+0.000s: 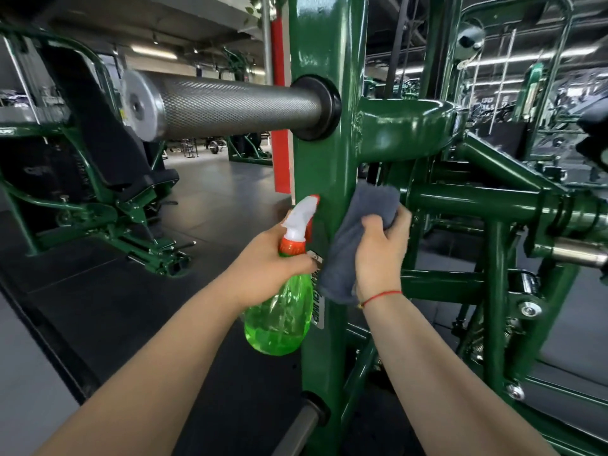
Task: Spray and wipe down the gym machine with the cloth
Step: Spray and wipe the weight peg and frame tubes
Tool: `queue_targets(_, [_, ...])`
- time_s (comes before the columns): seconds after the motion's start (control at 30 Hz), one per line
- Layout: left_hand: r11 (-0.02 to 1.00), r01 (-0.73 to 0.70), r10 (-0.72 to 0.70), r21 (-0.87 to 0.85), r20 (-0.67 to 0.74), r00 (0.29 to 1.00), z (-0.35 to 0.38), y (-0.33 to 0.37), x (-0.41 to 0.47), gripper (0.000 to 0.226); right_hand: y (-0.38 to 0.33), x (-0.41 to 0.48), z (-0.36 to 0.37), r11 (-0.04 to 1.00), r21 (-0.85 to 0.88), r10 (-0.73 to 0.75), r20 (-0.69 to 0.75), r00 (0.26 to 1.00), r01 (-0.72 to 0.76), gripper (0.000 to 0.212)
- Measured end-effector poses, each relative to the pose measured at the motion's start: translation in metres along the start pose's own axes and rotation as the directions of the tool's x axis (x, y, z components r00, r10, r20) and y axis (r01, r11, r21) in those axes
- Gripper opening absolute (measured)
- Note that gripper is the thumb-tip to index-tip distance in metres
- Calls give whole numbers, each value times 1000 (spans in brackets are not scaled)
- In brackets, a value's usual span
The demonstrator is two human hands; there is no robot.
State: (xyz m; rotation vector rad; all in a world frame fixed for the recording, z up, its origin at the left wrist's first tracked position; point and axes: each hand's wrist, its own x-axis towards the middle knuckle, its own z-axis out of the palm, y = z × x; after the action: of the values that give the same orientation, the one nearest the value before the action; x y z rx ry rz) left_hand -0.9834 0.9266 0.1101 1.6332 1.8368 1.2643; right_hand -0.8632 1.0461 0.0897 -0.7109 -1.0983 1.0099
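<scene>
A green gym machine's upright post (324,166) stands in the middle of the view, with a knurled steel weight peg (230,106) sticking out to the left. My left hand (269,261) grips the neck of a green spray bottle (279,317) with a white and orange nozzle pointing at the post. My right hand (383,248) holds a folded grey cloth (358,232) against the right side of the post, just below the thick cross tube (404,130).
More green frame bars (493,199) and a steel axle (579,253) crowd the right side. Another green machine with a black seat (108,179) stands at left on the dark rubber floor (210,199). A lower peg (302,426) juts out near the post's base.
</scene>
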Motion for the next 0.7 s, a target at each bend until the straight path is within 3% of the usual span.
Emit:
queue_targets(0.1, [991, 98, -104, -86, -59, 993, 3, -13, -9, 50, -13, -4, 12, 909, -181, -383, -10, 923, 375, 56])
queue_targets(0.23, [985, 133, -142, -113, -75, 987, 9, -31, -22, 28, 22, -7, 2, 527, -496, -731, 150, 666, 690, 58])
queue_targets(0.3, [983, 148, -157, -104, -78, 985, 12, -42, -27, 17, 48, -10, -10, 307, -559, -794, 295, 531, 770, 52])
queue_targets(0.43, [975, 190, -199, -119, -74, 977, 15, -57, -35, 34, 78, -24, -27, -8, -596, -780, 506, 368, 803, 52])
queue_targets(0.5, [977, 192, -199, -98, -66, 978, 13, -62, -39, 51, 72, -24, -30, -17, -552, -759, 550, 349, 833, 58])
queue_targets(0.57, [979, 184, -189, -82, -56, 980, 12, -70, -42, 52, 46, -19, -23, 16, -505, -748, 567, 345, 863, 63])
queue_targets(0.7, [975, 190, -193, -114, -16, 981, 13, -78, -46, 64, -19, 6, 15, 98, -566, -820, 420, 389, 818, 64])
